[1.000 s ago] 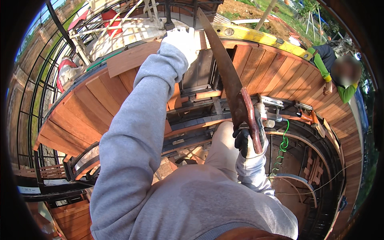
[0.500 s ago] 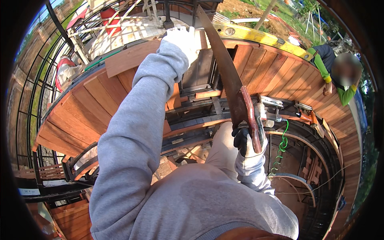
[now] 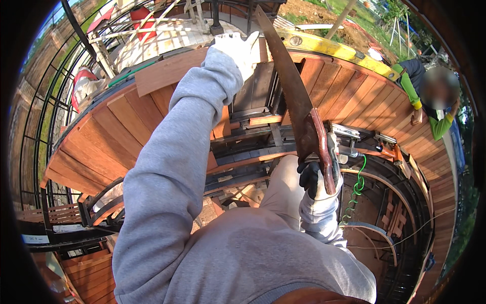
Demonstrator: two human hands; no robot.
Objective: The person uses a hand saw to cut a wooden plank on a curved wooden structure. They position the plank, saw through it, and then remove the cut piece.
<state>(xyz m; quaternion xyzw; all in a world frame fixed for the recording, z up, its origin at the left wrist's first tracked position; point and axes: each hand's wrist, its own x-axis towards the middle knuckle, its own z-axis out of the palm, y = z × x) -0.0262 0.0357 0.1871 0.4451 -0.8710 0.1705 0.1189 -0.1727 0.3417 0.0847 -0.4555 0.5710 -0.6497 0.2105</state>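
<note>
A hand saw [image 3: 289,76] with a broad brown blade and reddish wooden handle is in my right hand [image 3: 316,178]. That hand wears a white and dark glove and is closed round the handle. The blade points away from me, teeth to the left, its tip near the far edge of the decking. My left hand [image 3: 237,53], in a white glove, is stretched far forward on a reddish wooden board [image 3: 169,71] at that edge. Its fingers bend over the board and its thumb stands apart, just left of the blade. My palm and sleeve hide part of the board.
A yellow spirit level [image 3: 329,48] lies along the far edge. Curved decking [image 3: 354,88] runs right, where a co-worker in green sleeves [image 3: 412,88] leans over. An air tool [image 3: 349,151] with a coiled green hose [image 3: 358,185] sits right of the saw handle. Dark metal framing [image 3: 248,139] shows below.
My left thumb has spread a little further from the fingers. The saw has shifted slightly to the right in the picture, along with the whole scene.
</note>
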